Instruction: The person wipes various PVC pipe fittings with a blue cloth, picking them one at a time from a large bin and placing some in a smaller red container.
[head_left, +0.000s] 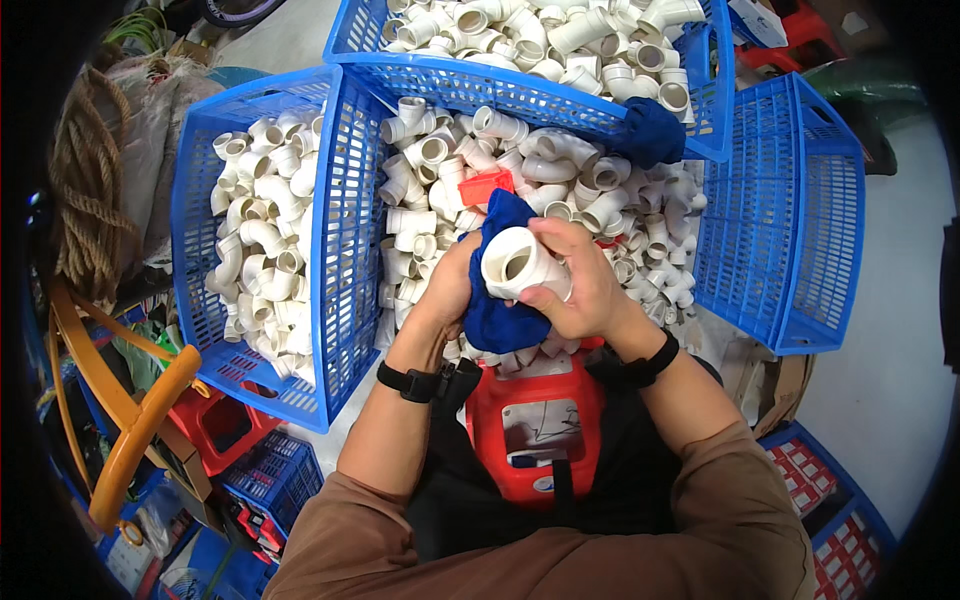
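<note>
My right hand (589, 281) grips a white plastic pipe fitting (551, 274) from its right side, with the open end facing up and left. A dark blue cloth (499, 324) lies against the fitting's left side, and my left hand (450, 285) holds it there; part of that hand's fingers is hidden by the cloth. Just beyond both hands, a small red plastic piece (486, 187) rests on a large heap of white pipe fittings (551, 171).
Blue plastic crates of fittings stand at the left (324, 247) and far side (480, 66). Another dark blue cloth (654, 131) hangs over the far crate's edge. At right stand blue crates (784, 225). A red plastic stool (534, 480) is between my legs; an orange metal frame (142, 420) is lower left.
</note>
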